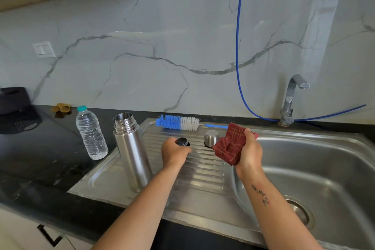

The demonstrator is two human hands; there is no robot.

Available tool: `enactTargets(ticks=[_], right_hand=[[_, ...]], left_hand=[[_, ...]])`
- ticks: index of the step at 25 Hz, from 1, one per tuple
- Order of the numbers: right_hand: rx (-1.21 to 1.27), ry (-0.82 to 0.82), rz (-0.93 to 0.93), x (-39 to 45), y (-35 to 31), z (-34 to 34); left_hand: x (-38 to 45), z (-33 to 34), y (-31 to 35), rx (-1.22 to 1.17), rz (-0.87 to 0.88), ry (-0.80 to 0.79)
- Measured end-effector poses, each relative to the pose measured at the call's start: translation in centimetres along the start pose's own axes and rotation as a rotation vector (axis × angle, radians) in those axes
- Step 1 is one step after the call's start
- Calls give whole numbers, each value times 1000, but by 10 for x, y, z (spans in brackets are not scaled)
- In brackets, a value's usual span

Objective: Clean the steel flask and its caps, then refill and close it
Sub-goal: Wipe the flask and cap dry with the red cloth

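Note:
The steel flask stands upright and uncapped at the left of the ribbed drainboard. My left hand grips the black inner cap, which sits on the drainboard. Just right of it stands the steel outer cap, mouth down. My right hand holds a crumpled red checked cloth above the drainboard, close to the outer cap. A blue and white bottle brush lies along the back of the drainboard.
A clear plastic water bottle with a teal lid stands on the black counter, left of the flask. The sink basin with its drain lies to the right, below the tap. A blue hose hangs down the marble wall.

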State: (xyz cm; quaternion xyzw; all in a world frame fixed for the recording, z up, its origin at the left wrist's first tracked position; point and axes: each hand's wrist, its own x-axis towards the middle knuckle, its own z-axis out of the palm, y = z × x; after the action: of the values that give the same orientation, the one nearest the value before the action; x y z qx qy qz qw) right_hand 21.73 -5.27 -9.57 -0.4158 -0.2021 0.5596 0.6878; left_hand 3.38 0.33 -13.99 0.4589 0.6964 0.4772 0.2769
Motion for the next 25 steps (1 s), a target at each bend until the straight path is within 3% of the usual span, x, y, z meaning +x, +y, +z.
enactTargets(ticks=[10,14,17,20,25], right_hand=[[0,41,-5,13,-7,-10],[19,76,0,21,-5,-13],[18,93,0,26,-5,-14],[23,105,-1,29,-3,-14],[2,126,-12,36,-3,-18]], left_hand=[[15,8,-13,93,7,25],[16,20,8,219,192,4],[18,47,33,286,351,-145],[24,74,47,417,383,-340],[39,90,41,550,456,-365]])
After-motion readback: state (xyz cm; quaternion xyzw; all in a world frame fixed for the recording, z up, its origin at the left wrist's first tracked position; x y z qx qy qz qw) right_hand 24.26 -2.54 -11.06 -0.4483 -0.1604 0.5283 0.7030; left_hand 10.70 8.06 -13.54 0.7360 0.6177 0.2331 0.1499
